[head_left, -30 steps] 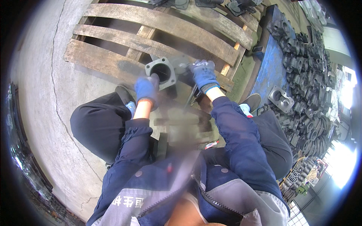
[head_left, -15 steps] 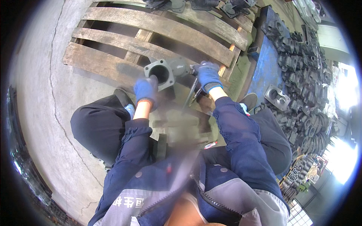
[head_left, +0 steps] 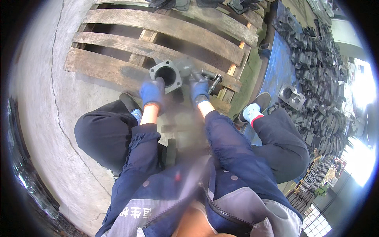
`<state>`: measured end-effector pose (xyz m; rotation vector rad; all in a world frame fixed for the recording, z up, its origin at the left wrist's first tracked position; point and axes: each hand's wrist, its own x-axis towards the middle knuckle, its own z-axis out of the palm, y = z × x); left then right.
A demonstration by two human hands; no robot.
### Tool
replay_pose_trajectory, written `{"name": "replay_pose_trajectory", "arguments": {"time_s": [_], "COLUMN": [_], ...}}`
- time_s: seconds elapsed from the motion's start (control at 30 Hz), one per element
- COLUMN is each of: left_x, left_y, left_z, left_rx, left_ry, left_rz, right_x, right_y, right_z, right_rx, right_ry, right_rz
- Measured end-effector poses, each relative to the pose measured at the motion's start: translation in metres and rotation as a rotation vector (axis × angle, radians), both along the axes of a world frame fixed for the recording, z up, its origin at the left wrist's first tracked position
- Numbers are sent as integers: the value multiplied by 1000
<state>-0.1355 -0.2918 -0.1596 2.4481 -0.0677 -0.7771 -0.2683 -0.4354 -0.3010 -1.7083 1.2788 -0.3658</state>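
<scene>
A slatted wooden pallet (head_left: 94,59) lies on the concrete floor (head_left: 35,83), with dark castings (head_left: 205,3) along its far edge. At the right, a blue surface (head_left: 281,59) carries a dense heap of dark metal parts (head_left: 318,75); a lighter flanged part (head_left: 291,96) with two openings lies at the heap's near left side. Close to the pallet's near right corner, just beyond the right hand (head_left: 200,89), is a dark tool (head_left: 215,82) with a bright metal section.

The grey casting (head_left: 177,72) is at the pallet's near edge, its square flange and round bore turned toward the person; whether it rests on the wood cannot be told. The gloved left hand (head_left: 152,93) has its fingers closed on the flange's lower left corner. The right hand is by the casting's right end, its fingers blurred, so their spread and any grip cannot be told
</scene>
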Motion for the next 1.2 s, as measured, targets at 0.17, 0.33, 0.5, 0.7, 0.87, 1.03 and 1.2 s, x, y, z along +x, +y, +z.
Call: {"name": "replay_pose_trajectory", "arguments": {"time_s": [0.17,0.33,0.5,0.7,0.87,1.03,1.2], "left_x": [2,-1,3,1,-2,-2,-2], "left_y": [-3,-4,1,0,-1,-4,-3], "left_z": [13,25,7,9,22,20,21], "left_rx": [57,1,62,5,-12,-33,-91], "left_ry": [12,61,-17,78,-152,-42,-71], "left_rz": [-88,-8,-139,-52,-176,13,-12], "right_x": [5,6,9,4,4,6,16], "right_y": [9,3,3,12,15,11,9], "right_z": [11,51,62,53,58,71,84], "right_rx": [-99,107,114,-141,-246,-174,-120], "right_ry": [147,81,-61,42,43,158,342], "right_rz": [6,168,88,81,75,169,258]}}
